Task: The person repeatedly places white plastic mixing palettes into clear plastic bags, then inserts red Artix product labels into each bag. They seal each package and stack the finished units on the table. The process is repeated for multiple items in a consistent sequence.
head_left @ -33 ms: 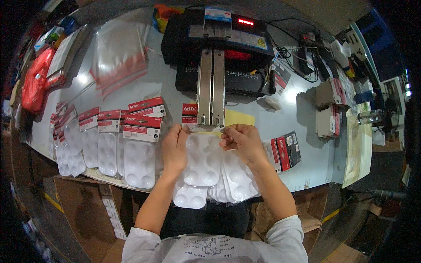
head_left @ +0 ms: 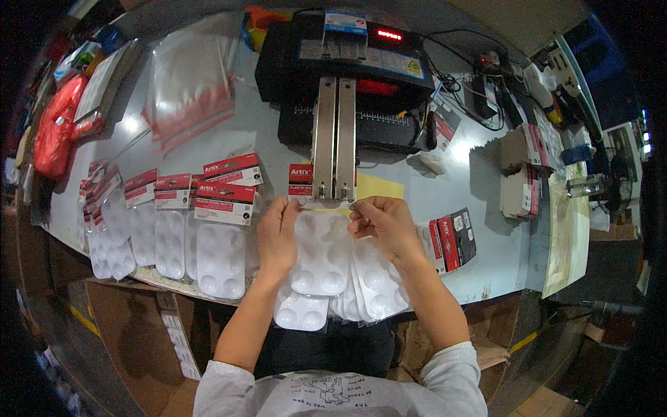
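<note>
A white plastic paint palette (head_left: 319, 254) with round wells hangs from a red, black and white header card (head_left: 300, 174). My left hand (head_left: 276, 236) pinches the card's lower left corner. On the other side, my right hand (head_left: 388, 226) pinches the lower right corner, its fingertips curled. The card lies under two long metal arms (head_left: 325, 139) of a black stapling machine (head_left: 333, 52), which hide its middle. Beneath the held palette, partly covered by it and my right forearm, is a pile of more white palettes (head_left: 379, 285).
Carded palettes (head_left: 221, 260) lie in a row on the left. Clear bags (head_left: 191, 83) are at the back left, beside a red plastic bundle (head_left: 61, 128). Stacked header cards (head_left: 521, 187) stand at right; loose cards (head_left: 451, 240) lie nearer. Cables (head_left: 458, 90) run behind. A yellow sheet (head_left: 382, 189) lies under the arms.
</note>
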{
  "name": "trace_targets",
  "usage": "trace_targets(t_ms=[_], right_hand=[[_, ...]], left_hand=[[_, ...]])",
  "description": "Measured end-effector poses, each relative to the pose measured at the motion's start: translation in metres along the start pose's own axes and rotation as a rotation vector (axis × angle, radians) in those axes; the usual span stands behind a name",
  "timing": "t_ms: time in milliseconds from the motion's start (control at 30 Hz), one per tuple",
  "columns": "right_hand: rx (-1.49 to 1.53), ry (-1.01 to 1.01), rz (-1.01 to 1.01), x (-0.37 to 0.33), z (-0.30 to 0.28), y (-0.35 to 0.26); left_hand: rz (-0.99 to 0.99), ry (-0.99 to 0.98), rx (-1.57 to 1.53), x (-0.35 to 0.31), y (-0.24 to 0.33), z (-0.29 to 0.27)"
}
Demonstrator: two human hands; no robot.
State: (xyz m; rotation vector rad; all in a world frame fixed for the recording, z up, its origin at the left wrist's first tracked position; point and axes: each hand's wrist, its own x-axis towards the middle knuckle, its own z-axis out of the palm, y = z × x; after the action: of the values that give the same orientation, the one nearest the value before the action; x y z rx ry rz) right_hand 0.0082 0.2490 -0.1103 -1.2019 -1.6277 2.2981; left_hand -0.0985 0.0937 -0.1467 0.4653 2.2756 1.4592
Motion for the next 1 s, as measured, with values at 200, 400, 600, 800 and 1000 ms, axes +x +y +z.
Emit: trace_targets(t_ms=[200,400,600,800,1000], right_hand=[[-0.103,0.091,-0.127,-0.017,-0.006,-0.006],[-1.074,0.843,-0.458,-0.062,-0.101,-0.008],[-1.306,0.879,-0.242,-0.051,-0.116,0.067],[-1.376,0.891,-0.225,-0.050,-0.101,0.077],[-1.254,0.937,-0.371,-0.054,-0.085,0.067]], left_hand=[[0.053,-0.005,-0.071,-0.001,-0.030,0.000],[-0.285,0.288,0.327,-0.004,0.009,-0.142],[0.555,0.216,0.434,-0.038,0.035,-0.062],[0.423,-0.011,0.476,-0.064,0.031,0.037],[0.086,-0.234,-0.142,-0.062,0.047,0.015]])
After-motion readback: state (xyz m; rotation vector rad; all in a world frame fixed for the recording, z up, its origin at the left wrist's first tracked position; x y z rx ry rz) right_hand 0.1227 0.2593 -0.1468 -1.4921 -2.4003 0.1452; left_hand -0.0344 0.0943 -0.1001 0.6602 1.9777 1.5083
